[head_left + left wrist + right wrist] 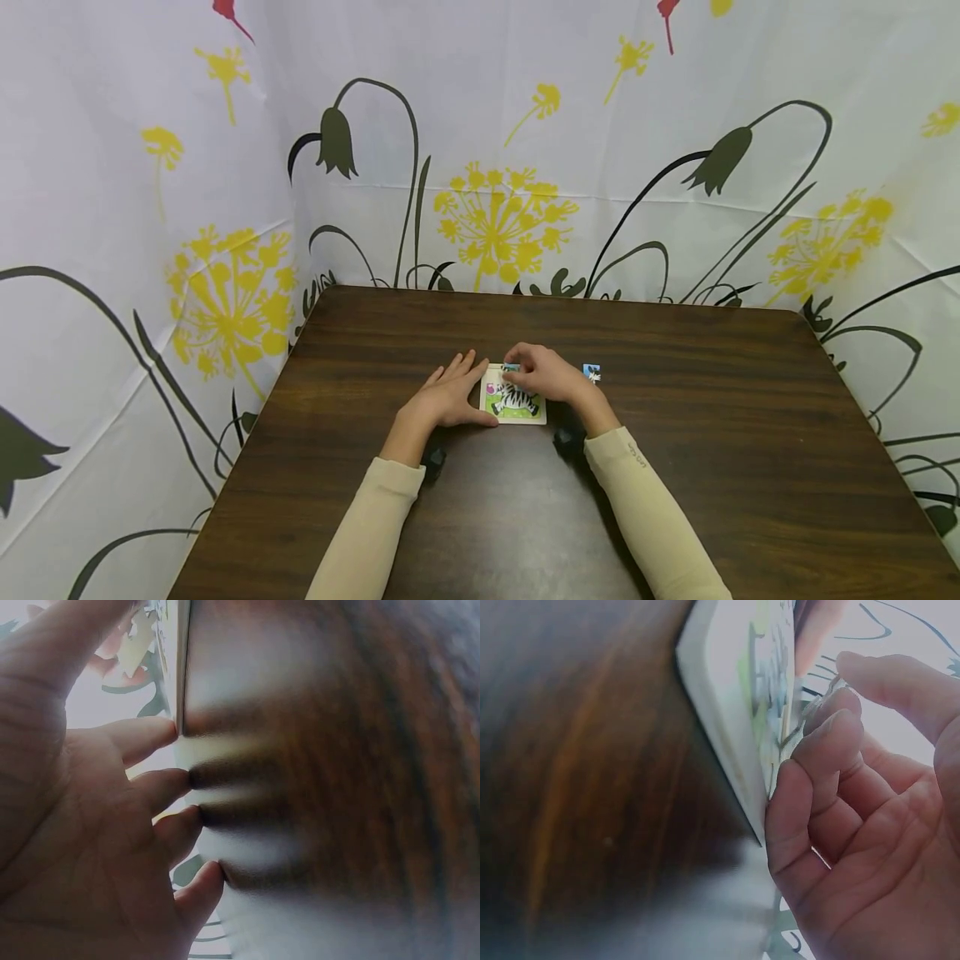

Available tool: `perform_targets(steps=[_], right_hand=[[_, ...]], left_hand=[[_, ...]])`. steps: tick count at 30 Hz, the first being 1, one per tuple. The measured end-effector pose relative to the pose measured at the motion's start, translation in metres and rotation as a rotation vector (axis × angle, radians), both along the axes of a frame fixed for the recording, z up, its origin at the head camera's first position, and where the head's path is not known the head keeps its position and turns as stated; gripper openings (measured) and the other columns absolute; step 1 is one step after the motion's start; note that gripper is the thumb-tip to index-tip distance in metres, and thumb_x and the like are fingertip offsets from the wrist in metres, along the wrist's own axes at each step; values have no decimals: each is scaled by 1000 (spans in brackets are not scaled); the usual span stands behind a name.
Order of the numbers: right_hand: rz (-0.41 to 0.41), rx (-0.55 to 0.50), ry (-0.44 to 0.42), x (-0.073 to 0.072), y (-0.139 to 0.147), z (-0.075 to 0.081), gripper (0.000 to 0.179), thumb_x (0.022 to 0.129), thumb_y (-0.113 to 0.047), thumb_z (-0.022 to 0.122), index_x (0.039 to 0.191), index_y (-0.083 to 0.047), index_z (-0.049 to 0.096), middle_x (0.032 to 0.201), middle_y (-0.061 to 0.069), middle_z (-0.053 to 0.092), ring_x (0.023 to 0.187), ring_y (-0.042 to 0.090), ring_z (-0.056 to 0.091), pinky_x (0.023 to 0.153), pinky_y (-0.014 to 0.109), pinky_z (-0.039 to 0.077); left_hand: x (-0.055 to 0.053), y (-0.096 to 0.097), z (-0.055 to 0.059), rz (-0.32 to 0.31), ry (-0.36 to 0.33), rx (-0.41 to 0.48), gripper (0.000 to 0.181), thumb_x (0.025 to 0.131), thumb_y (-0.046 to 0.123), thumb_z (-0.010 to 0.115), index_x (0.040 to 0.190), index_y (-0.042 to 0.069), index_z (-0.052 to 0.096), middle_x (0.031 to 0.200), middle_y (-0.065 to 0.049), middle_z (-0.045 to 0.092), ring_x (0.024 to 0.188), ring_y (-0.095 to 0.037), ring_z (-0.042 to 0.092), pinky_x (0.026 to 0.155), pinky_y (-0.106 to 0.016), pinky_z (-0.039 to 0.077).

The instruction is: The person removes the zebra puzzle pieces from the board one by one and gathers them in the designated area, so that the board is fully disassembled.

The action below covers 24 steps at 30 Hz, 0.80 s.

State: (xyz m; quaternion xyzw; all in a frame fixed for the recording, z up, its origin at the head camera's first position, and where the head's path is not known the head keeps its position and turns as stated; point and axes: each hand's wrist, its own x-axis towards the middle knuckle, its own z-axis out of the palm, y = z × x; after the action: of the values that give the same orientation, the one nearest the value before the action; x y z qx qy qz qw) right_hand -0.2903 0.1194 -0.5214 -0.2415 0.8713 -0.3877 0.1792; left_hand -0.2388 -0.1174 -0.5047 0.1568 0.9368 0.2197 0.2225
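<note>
A small wooden puzzle board [536, 420] with a zebra picture lies flat on the table. My left hand [447, 398] is spread at its left side, fingers straight, with the index fingertip at the upper corner and the thumb along the near edge. In the left wrist view, the fingertips [166, 733] rest at the board's edge and on the tabletop. Over the board's upper part, my right hand [546, 372] pinches a puzzle piece [810, 712] between thumb and fingers; the piece is tilted and mostly hidden. Another puzzle piece [592, 372], blue with black and white, lies right of the board.
The dark wooden table [720, 450] extends around the board on all sides. Behind it hangs a white curtain [600, 50] printed with flowers. Black wrist devices, one a dark block [568, 443], sit under both wrists near the tabletop.
</note>
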Motion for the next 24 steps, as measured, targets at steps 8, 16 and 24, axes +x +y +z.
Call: perform_targets(steps=[8,16,24], right_hand=[[-7,-30,9,7,2,9,36,107,-29,68,136,-8,66,73,2,63,61,15,54,61,31,46],[-25,-44,71,11,13,19,34,108,-32,68,134,-10,68,74,0,60,61,14,50,60,29,43],[-117,-33,107,19,51,36,33,107,-32,69,133,-11,68,77,1,58,66,17,50,63,32,43]], left_hand=[[0,-1,-6,8,9,-1,115,89,63,82,175,19,20,183,-11,3,171,-33,0,137,-59,4],[3,0,-1,5,21,-17,111,91,60,81,175,19,20,183,-12,5,170,-34,3,137,-58,6],[3,0,3,5,16,-2,112,90,58,83,175,20,19,183,-12,3,170,-35,2,137,-58,5]])
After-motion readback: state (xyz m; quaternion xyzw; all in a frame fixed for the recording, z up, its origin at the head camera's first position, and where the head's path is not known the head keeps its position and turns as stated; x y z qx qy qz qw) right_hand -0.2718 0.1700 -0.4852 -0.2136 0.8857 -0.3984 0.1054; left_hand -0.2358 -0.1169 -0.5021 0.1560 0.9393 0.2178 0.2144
